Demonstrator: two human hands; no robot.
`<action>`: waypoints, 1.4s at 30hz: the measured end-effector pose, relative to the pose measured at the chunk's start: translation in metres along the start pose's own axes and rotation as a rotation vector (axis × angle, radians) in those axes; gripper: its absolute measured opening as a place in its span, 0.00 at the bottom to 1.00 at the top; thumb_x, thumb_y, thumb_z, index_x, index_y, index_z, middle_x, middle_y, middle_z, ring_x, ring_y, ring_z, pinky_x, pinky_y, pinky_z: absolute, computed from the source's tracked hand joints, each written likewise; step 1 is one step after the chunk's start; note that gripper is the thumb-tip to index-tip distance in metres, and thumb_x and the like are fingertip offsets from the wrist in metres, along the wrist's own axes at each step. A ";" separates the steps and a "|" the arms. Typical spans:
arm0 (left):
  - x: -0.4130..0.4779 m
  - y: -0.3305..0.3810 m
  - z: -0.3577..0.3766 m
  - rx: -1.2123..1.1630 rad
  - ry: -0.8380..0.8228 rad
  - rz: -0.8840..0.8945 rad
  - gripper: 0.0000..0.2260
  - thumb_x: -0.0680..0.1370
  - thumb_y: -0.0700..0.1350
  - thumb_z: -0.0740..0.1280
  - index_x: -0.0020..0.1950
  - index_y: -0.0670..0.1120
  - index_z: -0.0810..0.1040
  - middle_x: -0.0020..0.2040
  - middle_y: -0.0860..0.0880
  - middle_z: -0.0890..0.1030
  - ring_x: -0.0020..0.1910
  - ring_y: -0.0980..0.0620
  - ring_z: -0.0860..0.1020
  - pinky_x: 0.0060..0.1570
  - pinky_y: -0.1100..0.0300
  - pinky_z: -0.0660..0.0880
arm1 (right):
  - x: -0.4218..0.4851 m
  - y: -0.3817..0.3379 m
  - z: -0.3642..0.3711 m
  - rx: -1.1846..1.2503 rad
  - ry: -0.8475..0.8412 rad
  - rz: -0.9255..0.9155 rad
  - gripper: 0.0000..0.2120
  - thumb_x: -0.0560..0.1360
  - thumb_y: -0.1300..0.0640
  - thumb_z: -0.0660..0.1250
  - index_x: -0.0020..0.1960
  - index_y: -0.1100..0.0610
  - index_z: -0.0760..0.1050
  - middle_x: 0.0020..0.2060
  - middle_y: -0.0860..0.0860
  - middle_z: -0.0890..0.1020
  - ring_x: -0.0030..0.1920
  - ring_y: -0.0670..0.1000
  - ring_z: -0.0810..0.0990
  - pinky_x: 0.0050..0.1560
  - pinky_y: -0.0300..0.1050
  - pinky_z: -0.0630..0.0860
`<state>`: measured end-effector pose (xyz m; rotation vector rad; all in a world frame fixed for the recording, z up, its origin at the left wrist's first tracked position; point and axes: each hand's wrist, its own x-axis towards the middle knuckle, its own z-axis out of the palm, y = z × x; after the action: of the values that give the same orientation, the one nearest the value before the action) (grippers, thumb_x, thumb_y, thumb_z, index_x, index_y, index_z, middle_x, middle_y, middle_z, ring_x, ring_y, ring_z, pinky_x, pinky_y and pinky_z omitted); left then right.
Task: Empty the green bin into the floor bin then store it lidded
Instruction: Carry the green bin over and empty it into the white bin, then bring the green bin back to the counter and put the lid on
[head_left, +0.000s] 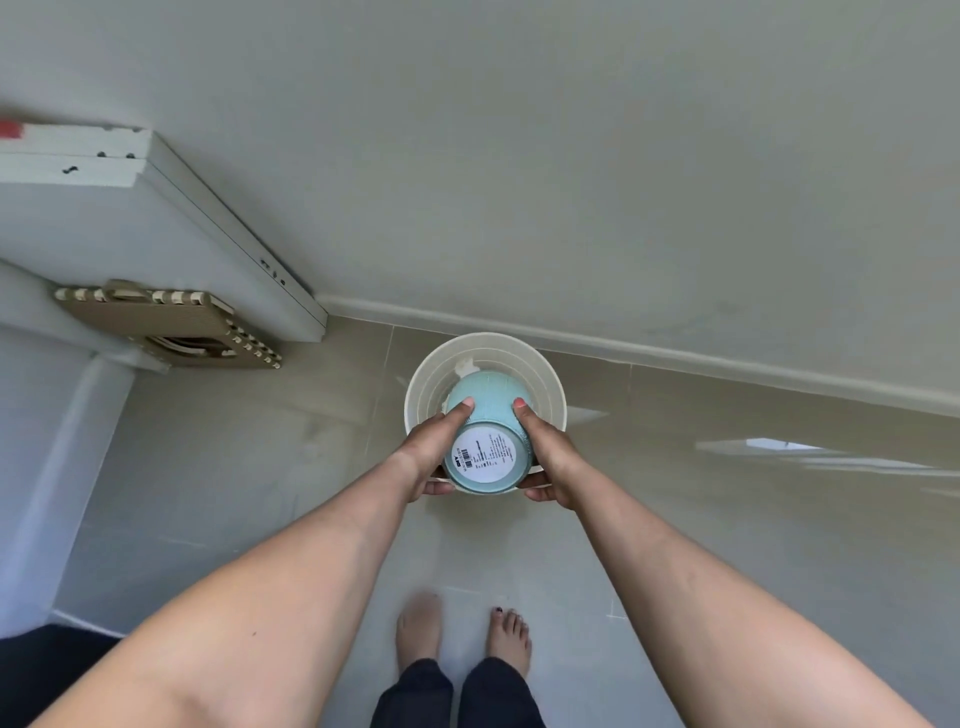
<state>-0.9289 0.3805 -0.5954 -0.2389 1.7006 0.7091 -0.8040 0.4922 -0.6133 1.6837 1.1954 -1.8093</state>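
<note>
Two arms reach fwd and down, both yours, elbows nearly straight. Your left hand (434, 449) and right hand (548, 452) clamp the green bin (485, 410) from opposite sides, fingers closed round its wall, index fingers stretched along it. The bin sits between your palms, tipped mouth-down w/ its labelled base facing you, its open end inside the white floor bin (550, 395). That one stands on the tiles near the skirting. Count: 1 green bin, 1 floor bin, 2 bare feet (462, 636) below.
</note>
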 end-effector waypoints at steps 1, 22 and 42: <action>0.000 0.000 0.000 0.000 0.000 0.001 0.24 0.72 0.71 0.61 0.55 0.56 0.78 0.48 0.53 0.83 0.46 0.52 0.80 0.40 0.59 0.77 | 0.000 0.000 -0.001 -0.002 0.001 0.002 0.30 0.69 0.25 0.57 0.60 0.45 0.75 0.54 0.49 0.82 0.47 0.54 0.81 0.40 0.45 0.75; -0.149 0.002 -0.016 0.154 -0.204 0.094 0.28 0.67 0.53 0.78 0.64 0.52 0.71 0.67 0.48 0.77 0.68 0.45 0.73 0.68 0.38 0.67 | -0.149 0.023 -0.043 -0.016 -0.212 -0.178 0.32 0.68 0.34 0.70 0.67 0.46 0.69 0.57 0.51 0.79 0.52 0.58 0.82 0.50 0.50 0.79; -0.330 -0.017 0.026 0.366 -0.244 0.537 0.37 0.66 0.25 0.75 0.73 0.37 0.66 0.71 0.42 0.74 0.71 0.46 0.72 0.67 0.54 0.70 | -0.350 0.091 -0.067 0.042 0.140 -0.572 0.50 0.63 0.71 0.77 0.77 0.53 0.54 0.63 0.51 0.74 0.66 0.53 0.72 0.65 0.47 0.72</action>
<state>-0.8121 0.3109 -0.2926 0.5584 1.6300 0.7587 -0.6235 0.4033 -0.3052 1.6193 1.8579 -2.0615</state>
